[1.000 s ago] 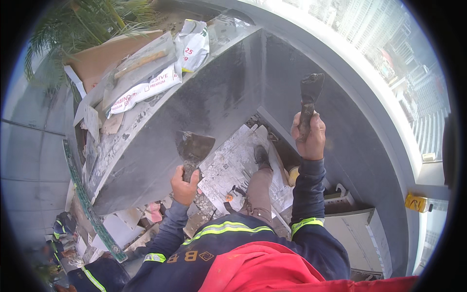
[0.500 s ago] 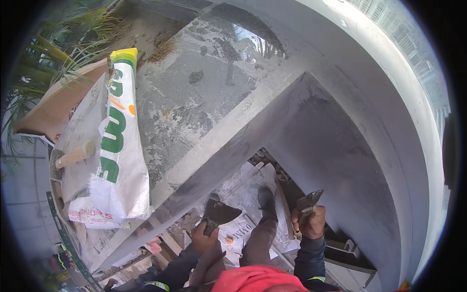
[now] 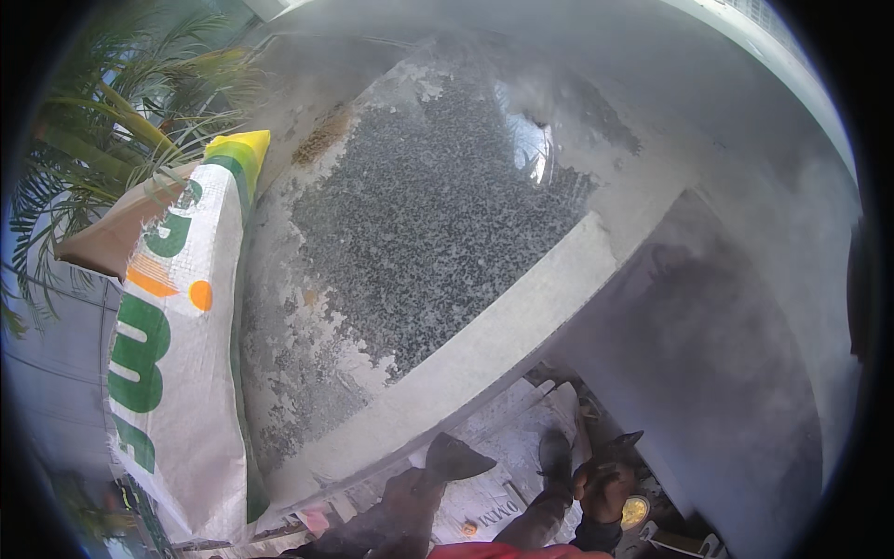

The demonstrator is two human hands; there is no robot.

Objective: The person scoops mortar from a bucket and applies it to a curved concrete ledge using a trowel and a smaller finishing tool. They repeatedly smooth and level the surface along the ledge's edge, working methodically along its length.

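Note:
Low in the view, my left hand (image 3: 410,494) is closed around the handle of a putty knife, whose dark, flared blade (image 3: 458,458) points right. To its right, my right hand (image 3: 605,489) grips a second putty knife; its narrow dark blade (image 3: 628,443) sticks up past the fingers. Both hands are below the near edge of a raised stone slab (image 3: 438,224). The slab has a speckled dark grey middle and pale, dusty patches around it. Haze blurs the right side of the view.
A white woven sack (image 3: 182,373) with green and orange print stands on the left by a brown paper bag (image 3: 126,228) and palm leaves (image 3: 112,121). A pale ledge (image 3: 466,363) borders the slab. Printed sheets (image 3: 484,494) lie at my feet. A yellow round thing (image 3: 635,511) shows near my right hand.
The view has shifted closer over the slab. Grey powder over its middle has gone, baring the speckled stone, and dust now hangs in the air. Both hands sit lower in the view, still holding the putty knives.

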